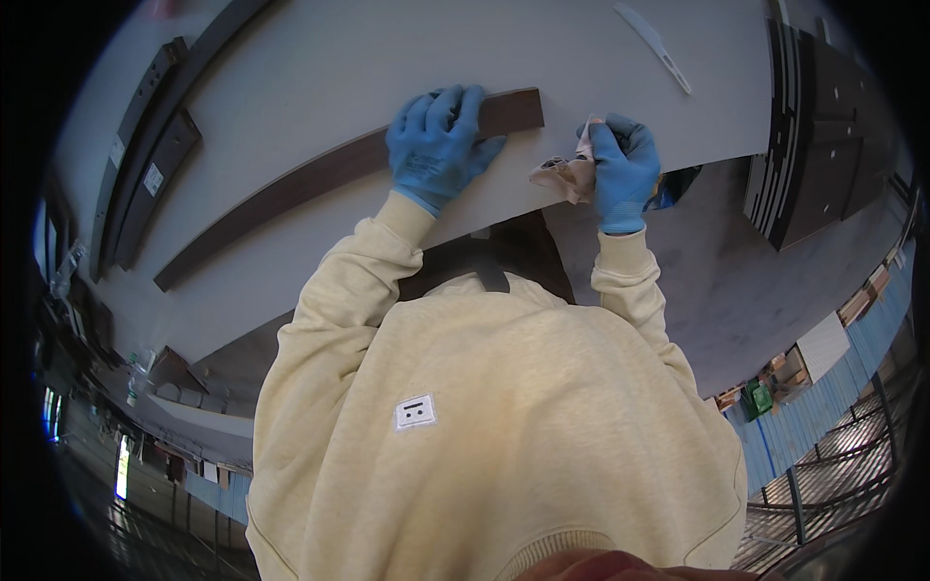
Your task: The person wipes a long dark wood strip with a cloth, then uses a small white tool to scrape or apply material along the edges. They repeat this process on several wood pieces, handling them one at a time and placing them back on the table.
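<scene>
A long dark brown wooden strip (320, 177) lies along the near part of the light table, bent-looking in the fisheye view. My left hand (436, 145), in a blue work glove, grips it near its right end, fingers over the far edge and thumb on the near side. To the right, my right hand (625, 169), gloved the same way, is closed around a crumpled pinkish rag (567, 176) with dark spots. The rag hangs by the table's near edge, apart from the strip.
The light grey table (542, 44) bears a thin white knife-shaped tool (657, 50) at the far right. More dark strips (160, 174) lie at the left. Stacked dark panels (814, 126) stand at the right. A dark blue object (678, 186) shows behind my right wrist.
</scene>
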